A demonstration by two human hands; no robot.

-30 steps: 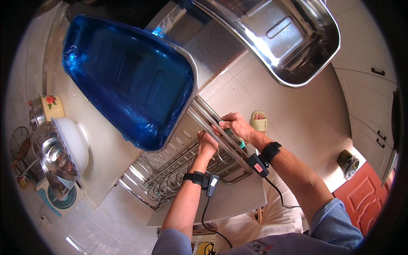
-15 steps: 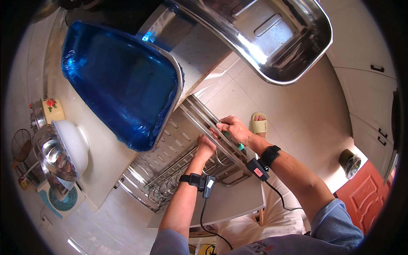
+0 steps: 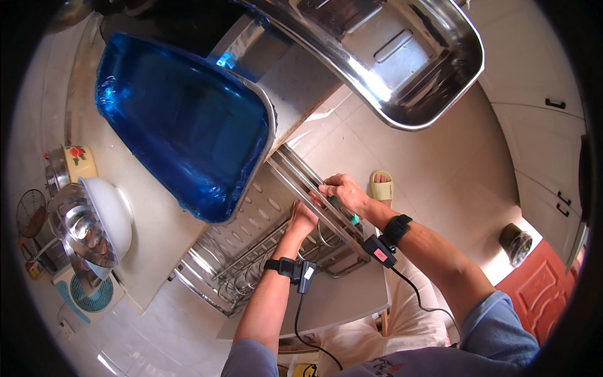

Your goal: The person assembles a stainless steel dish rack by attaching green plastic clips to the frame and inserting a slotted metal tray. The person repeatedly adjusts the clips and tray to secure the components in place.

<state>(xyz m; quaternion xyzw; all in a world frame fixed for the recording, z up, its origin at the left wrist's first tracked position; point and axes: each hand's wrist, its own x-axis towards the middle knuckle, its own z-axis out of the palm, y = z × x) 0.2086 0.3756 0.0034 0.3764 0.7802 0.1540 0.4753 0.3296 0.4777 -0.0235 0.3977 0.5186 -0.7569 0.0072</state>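
Metal rails [image 3: 290, 181] lie at the centre of the frame, on the rim of a pull-out rack [image 3: 257, 204], and their long axis runs on a slant from upper left to lower right. The two hands meet this line from opposite sides. The left hand [image 3: 304, 218] is on the lower-left side, over the rack's inside, with its fingers reaching up and right toward the inner rail. The right hand [image 3: 347, 192] is on the upper-right side, bent back across the line, so its fingertips point left in the frame, at the outer rail. Thus the rails lie up and to the right of the left hand, and to the left of the right hand; both hands are close, with the fingertips near each other.

The right hand's fingers are bent and bunched against the rail, but whether they pinch anything I cannot tell. The left fingertips are partly hidden by the metal, so that grip cannot be judged either. A small green piece [image 3: 355, 220] shows beside the rails, just below the right hand, which is the nearer one; its shape is probably longer than what shows, though the view is poor. A blue tray [image 3: 182, 119] fills the upper left of the frame.
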